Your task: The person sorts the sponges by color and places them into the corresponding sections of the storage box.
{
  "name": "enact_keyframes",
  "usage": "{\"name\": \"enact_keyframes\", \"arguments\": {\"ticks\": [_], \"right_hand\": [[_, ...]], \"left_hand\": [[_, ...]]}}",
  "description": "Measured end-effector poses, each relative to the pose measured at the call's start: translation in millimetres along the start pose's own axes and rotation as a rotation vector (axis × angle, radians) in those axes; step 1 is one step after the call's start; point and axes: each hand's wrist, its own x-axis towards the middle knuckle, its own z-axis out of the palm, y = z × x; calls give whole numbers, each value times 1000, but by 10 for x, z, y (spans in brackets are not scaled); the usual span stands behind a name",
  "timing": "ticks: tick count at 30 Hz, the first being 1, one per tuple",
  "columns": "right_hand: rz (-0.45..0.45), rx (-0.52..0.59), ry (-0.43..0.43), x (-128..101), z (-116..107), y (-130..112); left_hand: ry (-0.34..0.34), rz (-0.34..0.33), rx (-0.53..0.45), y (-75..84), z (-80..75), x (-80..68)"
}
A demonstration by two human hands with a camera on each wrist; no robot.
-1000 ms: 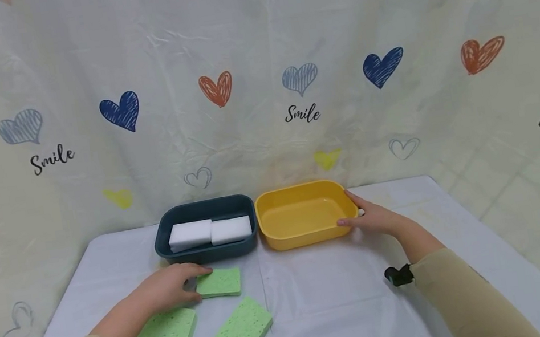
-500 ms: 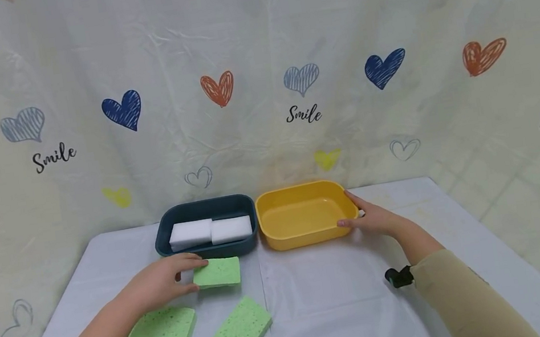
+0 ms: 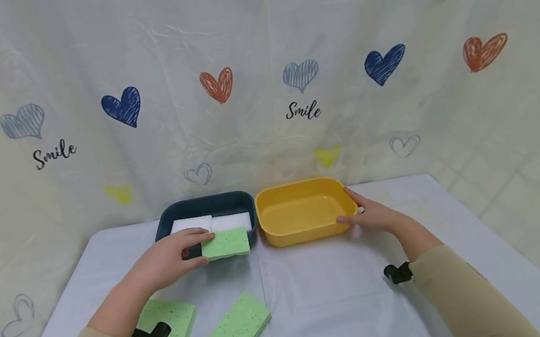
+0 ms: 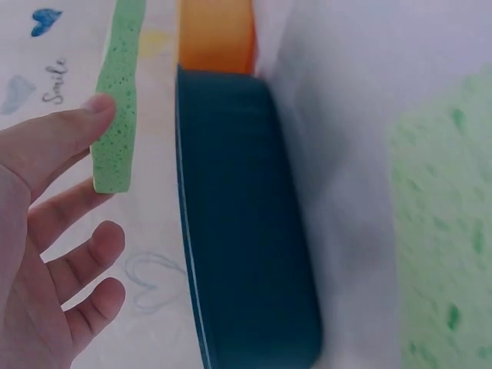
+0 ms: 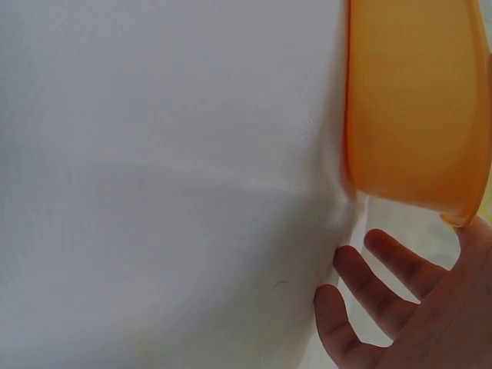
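My left hand (image 3: 166, 261) pinches a green speckled sponge (image 3: 226, 245) by its left end, thumb and index finger on it, the other fingers loose. In the head view the sponge hangs before the dark teal tray (image 3: 202, 202), hiding part of its front wall. Seen from the left wrist, the sponge (image 4: 119, 115) is raised past the tray's rim. Two white blocks (image 3: 233, 222) lie side by side inside that tray. My right hand (image 3: 372, 216) holds the right end of a yellow tray (image 3: 306, 238), thumb on the near rim; the tray shows nothing inside.
Two more green sponges lie on the white-covered table (image 3: 330, 298): one flat sponge (image 3: 240, 330) near the middle and another sponge (image 3: 179, 319) partly behind my left wrist. The trays stand side by side at the back edge, before a heart-printed curtain (image 3: 251, 33).
My left hand has lifted the sponge off the table and carried it up and forward, slightly right, to the front of the teal tray. The right hand keeps its place on the yellow tray.
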Motion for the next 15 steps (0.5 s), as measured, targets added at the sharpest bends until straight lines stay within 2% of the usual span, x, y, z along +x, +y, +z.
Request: {"name": "enact_keyframes", "arguments": {"ticks": [8, 15], "right_hand": [[1, 0, 3, -5, -9, 9], [-6, 1, 1, 24, -4, 5]], "left_hand": [[-14, -2, 8, 214, 34, 364], [-48, -17, -7, 414, 146, 741]]}}
